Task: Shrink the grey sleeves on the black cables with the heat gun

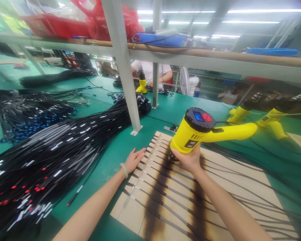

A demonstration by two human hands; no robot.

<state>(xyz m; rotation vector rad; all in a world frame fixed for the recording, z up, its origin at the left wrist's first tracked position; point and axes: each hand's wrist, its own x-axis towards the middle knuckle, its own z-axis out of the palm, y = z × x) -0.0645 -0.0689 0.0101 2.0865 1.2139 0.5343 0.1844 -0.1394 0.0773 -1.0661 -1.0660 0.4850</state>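
A yellow heat gun (188, 134) with a black top and a lit display is gripped around its lower body by my right hand (190, 159), nozzle down over a wooden board (125, 214). Black cables (173, 214) lie side by side across the board, their ends along its left edge. Two dark scorched bands run over the wood beneath them. At the board's upper left edge, my left hand (134, 160) rests near the cable ends with its fingers stretched out, a pale bracelet on the wrist.
Large cable bundles (72, 134) cover the left of the green table (110, 160). A metal post (125, 67) carries a shelf ahead. More yellow heat guns (272, 117) stand at right. Behind are a person (150, 72) and a white fan (187, 81).
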